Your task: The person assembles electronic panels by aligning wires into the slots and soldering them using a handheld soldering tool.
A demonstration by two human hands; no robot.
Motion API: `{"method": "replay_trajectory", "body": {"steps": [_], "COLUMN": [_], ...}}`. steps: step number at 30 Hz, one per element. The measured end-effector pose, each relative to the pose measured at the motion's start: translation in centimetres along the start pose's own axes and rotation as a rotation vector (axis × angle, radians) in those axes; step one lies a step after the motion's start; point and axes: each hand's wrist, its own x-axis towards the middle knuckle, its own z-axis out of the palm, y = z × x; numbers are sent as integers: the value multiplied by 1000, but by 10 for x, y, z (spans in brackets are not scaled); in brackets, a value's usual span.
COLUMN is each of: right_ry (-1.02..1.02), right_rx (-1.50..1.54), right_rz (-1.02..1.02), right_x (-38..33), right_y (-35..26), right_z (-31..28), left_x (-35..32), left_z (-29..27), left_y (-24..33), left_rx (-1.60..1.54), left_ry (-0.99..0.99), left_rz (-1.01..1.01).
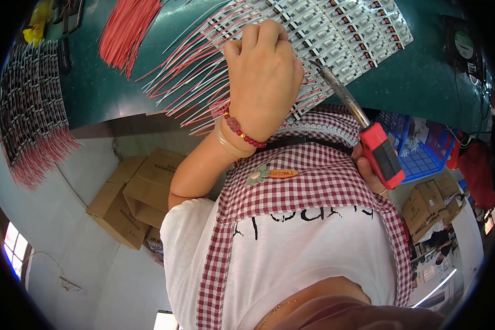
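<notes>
"How do the two grips stand?"

"The right hand [369,169] is closed around the red and black handle of the iron [381,155]. Most of that hand is hidden behind the handle; only some finger shows along its near side."

"And the left hand [264,77]?"

"Its fingers are bent and drawn in, back of the hand upward, thumb on the right. The fingertips are out of sight beneath it, so whether they pinch anything cannot be told."

"Where is the panel [341,38]?"

"On the green table [88,82], at the top of the view, set slantwise. The left hand is over its left part, among the red and pale wires [201,74] that fan out to the left."

"The arms?"

"The left elbow is bent, the forearm slanting up and right to a wrist with a beaded bracelet [234,125]. The right forearm cannot be made out. The iron slants up and left, its tip by the panel's lower edge, right of the left hand; contact there cannot be told."

"Anything near?"

"A red bundle [127,36] lies left of the panel."
</notes>
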Motion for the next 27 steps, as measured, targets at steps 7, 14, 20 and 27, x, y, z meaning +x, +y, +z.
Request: {"method": "replay_trajectory", "body": {"steps": [7, 14, 20, 27], "right_ry": [107, 467, 813, 1078], "right_rx": [505, 732, 598, 586], "right_rz": [122, -87, -310, 161], "right_x": [5, 29, 28, 110], "right_y": [-4, 4, 7, 76], "right_z": [-7, -128, -199, -198], "left_x": [0, -5, -44, -57], "left_z": [1, -16, -39, -19], "left_y": [2, 10, 25, 35], "left_rx": [4, 14, 23, 76], "left_ry": [-11, -43, -204, -364], "left_rz": [-2, 11, -15, 224]}}
